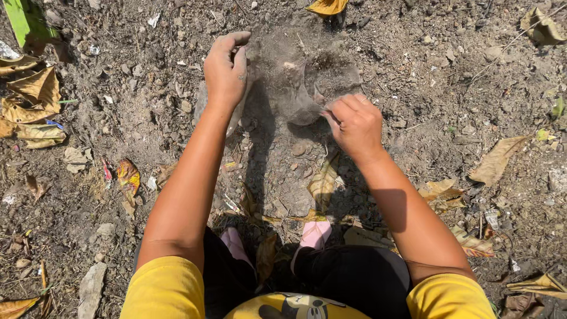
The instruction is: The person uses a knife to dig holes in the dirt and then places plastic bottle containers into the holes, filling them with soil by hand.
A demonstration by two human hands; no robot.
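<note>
I am squatting over dry, crumbly soil. A dusty clear plastic bag (298, 88) lies open on the ground between my hands, with soil showing through it. My left hand (225, 70) grips the bag's left edge, fingers curled over the rim. My right hand (354, 124) pinches the bag's near right edge between thumb and fingers. Both arms reach forward from yellow sleeves.
Dry brown and yellow leaves (35, 103) lie at the left, and one more leaf (499, 158) at the right. A flat grey stone (90, 289) sits at the lower left. My feet in pink footwear (316, 233) stand just below the bag. A green strip (20, 20) is at the top left.
</note>
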